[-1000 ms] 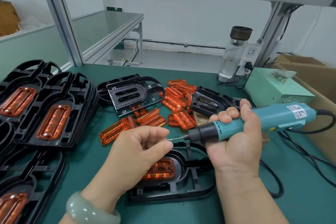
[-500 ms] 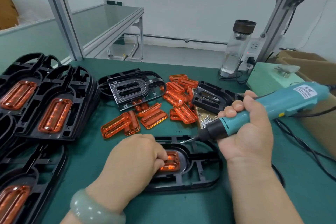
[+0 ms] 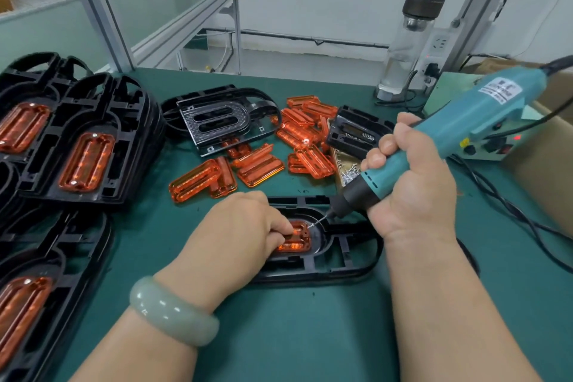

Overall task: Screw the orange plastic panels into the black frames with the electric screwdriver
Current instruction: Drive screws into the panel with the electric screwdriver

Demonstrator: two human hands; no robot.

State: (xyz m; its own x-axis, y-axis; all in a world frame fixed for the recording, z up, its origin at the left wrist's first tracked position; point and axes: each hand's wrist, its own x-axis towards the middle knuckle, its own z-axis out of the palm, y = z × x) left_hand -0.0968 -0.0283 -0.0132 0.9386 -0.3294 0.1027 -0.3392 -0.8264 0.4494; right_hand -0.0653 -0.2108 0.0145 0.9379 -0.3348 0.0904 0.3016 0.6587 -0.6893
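Two shifts mark the last second on the green counter, where finished stacks of black frames fill the left side and loose orange panels lie at the far middle. First, the electric screwdriver, level above the work a second ago, now slants down to the left, with the right hand wrapped tight round its barrel. Second, the left hand, which was up at the bit — seemingly setting a screw on it — has dropped onto the near black frame, fingers curled and holding the orange panel down in its seat. That panel lies in the frame's recess, near centre. The screw on the bit now meets the panel's far right corner, so driving looks about to begin; how many screws this panel already has I cannot tell.
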